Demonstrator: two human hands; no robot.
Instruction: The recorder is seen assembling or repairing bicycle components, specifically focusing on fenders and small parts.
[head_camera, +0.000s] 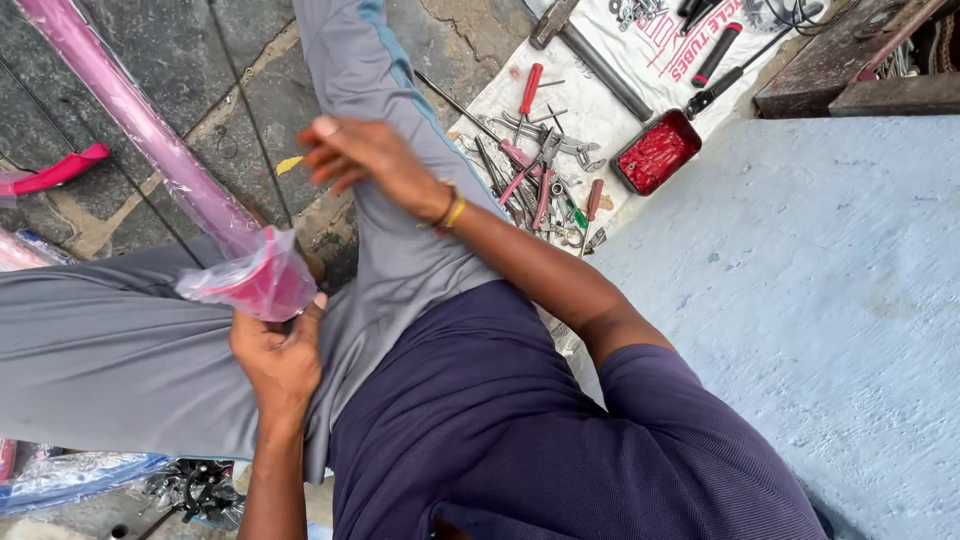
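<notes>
a pink tube (130, 110) wrapped in clear plastic film runs diagonally from the upper left corner down to the middle left, above the grey trouser leg (110, 350). its lower end (262, 280), bunched in loose film, is gripped from below by the left hand (278, 360), whose fingers are closed around the wrapped end. a second pink part (60, 170) lies on the stone floor (250, 110) at the far left. the right hand (355, 155) is raised over the other trouser leg, near the centre, apart from the tube; it is blurred, its fingers are loosely spread and nothing is seen held in them. a yellow band (452, 212) is worn at its wrist. to the right, wrenches and pliers (540, 165) are laid on a white sheet (600, 100), beside a red tray (657, 152). a pale blue surface (800, 300) fills the right side.
</notes>
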